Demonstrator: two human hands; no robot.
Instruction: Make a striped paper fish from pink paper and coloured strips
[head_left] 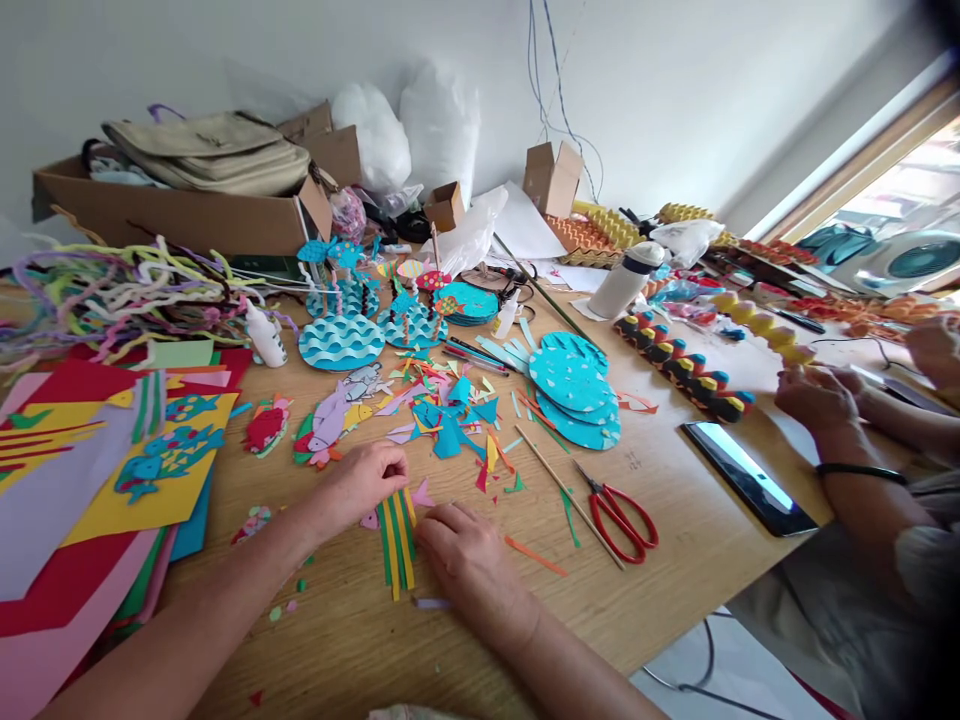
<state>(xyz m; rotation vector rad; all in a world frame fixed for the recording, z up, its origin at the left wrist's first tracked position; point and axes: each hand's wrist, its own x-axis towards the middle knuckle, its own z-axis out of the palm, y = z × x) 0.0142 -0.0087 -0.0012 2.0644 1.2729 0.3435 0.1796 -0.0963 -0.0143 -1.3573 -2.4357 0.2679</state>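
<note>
Green and yellow paper strips (397, 550) lie side by side on the wooden table in front of me. Over their far end is my left hand (369, 478), its thumb and fingers drawn together; whatever may be in that pinch is hidden. My right hand (469, 550) rests at the strips' right edge with its fingers curled under, so their tips do not show. A short lilac paper strip (433, 603) lies by its wrist side. Pink paper pieces (422, 493) sit between the hands. Beyond them are purple paper fish (330, 415) and blue paper scraps (450, 425).
Red-handled scissors (624, 520) and a thin wooden stick (562, 490) lie to the right, near blue paper discs (577, 385) and a phone (746, 475). Stacked coloured paper (45, 540) covers the left. Another person's hands (817, 400) work at the right with yellow material.
</note>
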